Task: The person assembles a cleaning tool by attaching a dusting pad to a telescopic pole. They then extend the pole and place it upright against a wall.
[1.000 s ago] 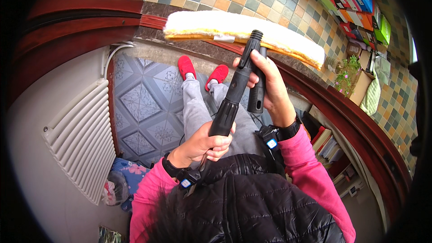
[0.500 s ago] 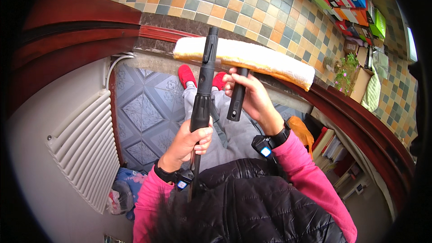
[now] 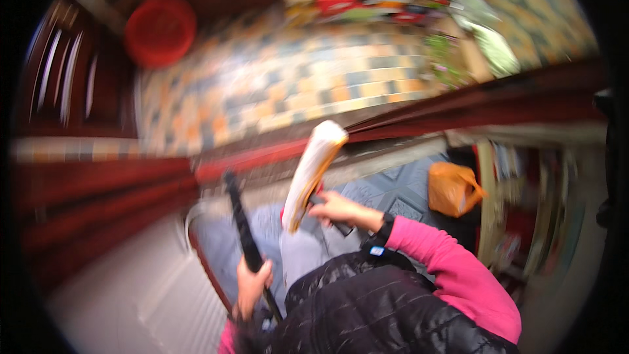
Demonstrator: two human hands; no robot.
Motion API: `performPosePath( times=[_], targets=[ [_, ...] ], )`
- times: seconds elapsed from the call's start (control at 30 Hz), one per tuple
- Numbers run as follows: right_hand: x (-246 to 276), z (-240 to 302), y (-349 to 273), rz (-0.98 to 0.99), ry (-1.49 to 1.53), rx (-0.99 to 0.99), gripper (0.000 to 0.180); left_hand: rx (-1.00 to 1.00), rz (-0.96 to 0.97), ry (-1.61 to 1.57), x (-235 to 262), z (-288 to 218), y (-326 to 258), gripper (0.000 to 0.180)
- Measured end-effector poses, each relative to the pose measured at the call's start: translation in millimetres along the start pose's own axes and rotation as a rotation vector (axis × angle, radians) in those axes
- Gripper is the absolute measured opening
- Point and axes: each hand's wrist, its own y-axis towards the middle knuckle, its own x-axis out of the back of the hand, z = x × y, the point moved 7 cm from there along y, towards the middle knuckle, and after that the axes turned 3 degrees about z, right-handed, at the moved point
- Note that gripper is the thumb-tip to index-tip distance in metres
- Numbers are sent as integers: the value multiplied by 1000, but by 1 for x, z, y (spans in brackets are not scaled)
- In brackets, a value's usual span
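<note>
Steady black pole [image 3: 242, 226] grasped w/ L hand [image 3: 253, 282], lower L, & white pad [image 3: 312, 174] by handle [image 3: 343, 228] gripped w/ R hand [image 3: 341, 210], ctr.

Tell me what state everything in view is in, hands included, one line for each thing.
Left hand: closed around the black pole
Black pole: tilted, upper end free
Right hand: closed on the black handle
White pad: raised, apart from the pole
Orange bag: set down, contents hidden
Red basin: blurred, contents unclear
Colored boxes: piled up, blurred
</note>
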Motion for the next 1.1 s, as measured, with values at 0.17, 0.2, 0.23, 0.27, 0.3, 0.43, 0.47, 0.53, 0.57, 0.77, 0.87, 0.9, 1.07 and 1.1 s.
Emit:
performPosePath(
  times=[0.17,0.2,0.23,0.27,0.3,0.43,0.47,0.53,0.57,0.77,0.87,0.9,1.07,1.1],
  targets=[
    [11,-58,-75,-237,48,190,38,-192,207,227,-8,-3,-4,25],
    [9,-75,-92,-279,198,238,38,-259,253,278,-9,-6,-3,28],
    [11,-106,-116,-371,205,205,37,-348,360,491,-23,1,-6,27],
    [11,-134,-142,-429,229,187,36,-484,428,647,-36,1,-12,27],
    [10,-163,-168,-477,389,221,33,-262,437,643,-38,21,-11,33],
    [-6,-270,-285,-567,1018,510,16,-521,722,830,-123,17,-58,31],
    [-9,-296,-312,-635,1083,588,15,-500,778,837,-147,19,-67,31],
    [-21,-352,-361,-845,1155,719,17,-498,869,861,-193,28,-86,31],
    [-29,-389,-378,-958,1195,604,19,-576,905,874,-217,33,-98,31],
    [-99,-594,-445,-1344,1704,569,23,-838,1155,906,-359,109,-175,31],
    [-111,-690,-475,-1358,1848,817,21,-705,1202,823,-429,164,-221,36],
    [-117,-726,-481,-1440,1884,656,21,-709,1246,801,-453,181,-238,33],
    [-106,-851,-513,-1542,2006,544,22,-583,1202,754,-539,257,-274,28],
    [-91,-870,-524,-1604,1980,553,23,-570,1225,692,-554,268,-280,27]
  ],
)
